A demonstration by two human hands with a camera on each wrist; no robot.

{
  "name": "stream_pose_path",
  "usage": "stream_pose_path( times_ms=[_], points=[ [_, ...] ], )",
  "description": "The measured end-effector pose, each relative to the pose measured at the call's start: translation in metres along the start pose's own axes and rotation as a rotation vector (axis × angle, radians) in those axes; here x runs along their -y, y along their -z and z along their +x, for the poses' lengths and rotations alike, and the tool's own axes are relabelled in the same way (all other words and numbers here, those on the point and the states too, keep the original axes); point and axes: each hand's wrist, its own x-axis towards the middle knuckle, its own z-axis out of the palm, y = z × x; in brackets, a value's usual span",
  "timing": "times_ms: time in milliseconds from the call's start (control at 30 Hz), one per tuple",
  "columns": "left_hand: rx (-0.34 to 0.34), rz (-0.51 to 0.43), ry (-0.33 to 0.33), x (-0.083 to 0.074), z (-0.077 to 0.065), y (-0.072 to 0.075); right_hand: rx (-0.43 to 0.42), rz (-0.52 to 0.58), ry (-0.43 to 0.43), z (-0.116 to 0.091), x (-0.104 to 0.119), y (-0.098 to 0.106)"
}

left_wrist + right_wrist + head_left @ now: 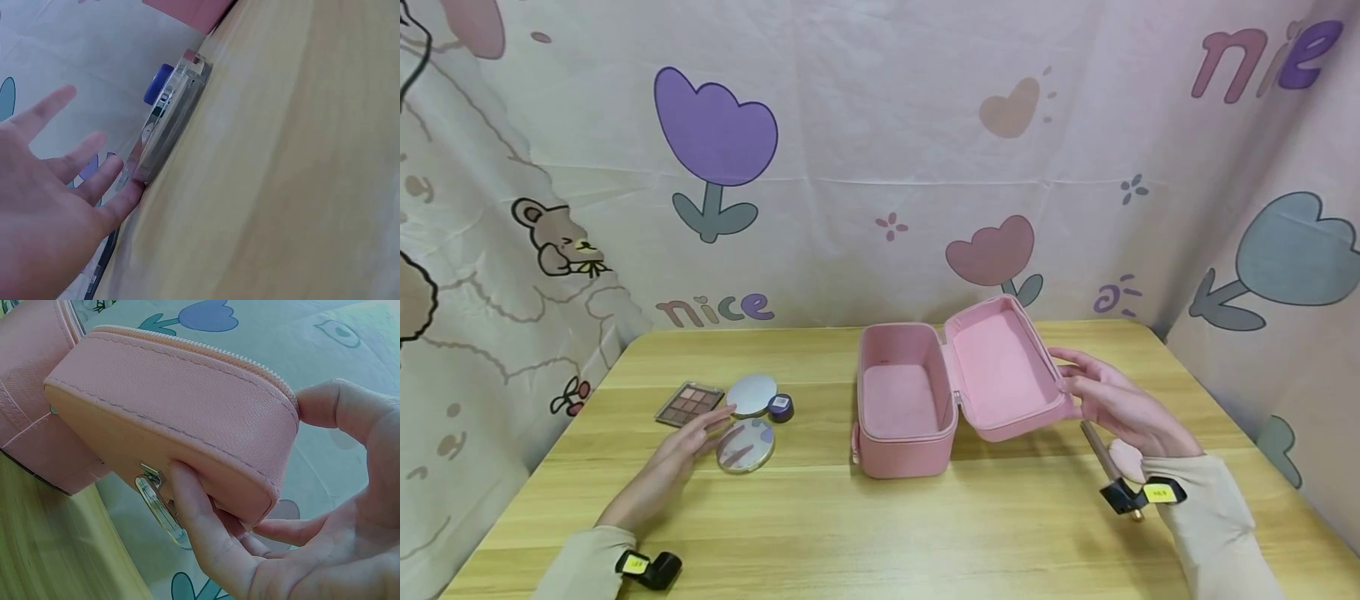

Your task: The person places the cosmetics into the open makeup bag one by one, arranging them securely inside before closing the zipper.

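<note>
Closest to the camera: two beige sleeves (1217,533) over the table (880,533)'s near edge, each with a black wrist camera (664,572) and a yellow tag (636,565) too tiny to read.

Pink case (904,458) sits about midway between the left and right edges, up toward the far one, long axis running near to far. Its lid (1007,358) is flopped open toward the right edge, and the right hand (1120,408) has that lid's outer end pinched between thumb and fingers.

Left hand (683,448) is over toward the left edge, fingers spread and holding nothing, tips right by a round compact (746,447); one looks like it touches the rim. So the compact's basically at the left hand, with the case well off to its right. Another disc (751,393) is just beyond, can't tell if they're hinged. Palette (691,403) and jar (781,407) are beside them.

Jar's label: unreadable. Backdrop cloth (865,100) says "nice" though.
</note>
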Motion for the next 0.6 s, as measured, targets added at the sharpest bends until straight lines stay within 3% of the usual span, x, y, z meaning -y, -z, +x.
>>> stream_pose_path(
  times_ms=[100, 200, 600],
  points=[
    [0.018, -0.013, -0.045, 0.0036, 0.0015, -0.0005, -0.005, 0.003, -0.001, 0.0008, 0.0001, 0.0004],
    [0.032, -0.019, -0.042, 0.0064, 0.0027, -0.0007, -0.007, 0.005, -0.004, 0.0010, 0.0001, 0.0006],
    [-0.049, 0.201, 0.272, 0.0012, 0.0069, -0.0074, -0.009, 0.012, -0.011, 0.0001, -0.0002, 0.0000]
  ],
)
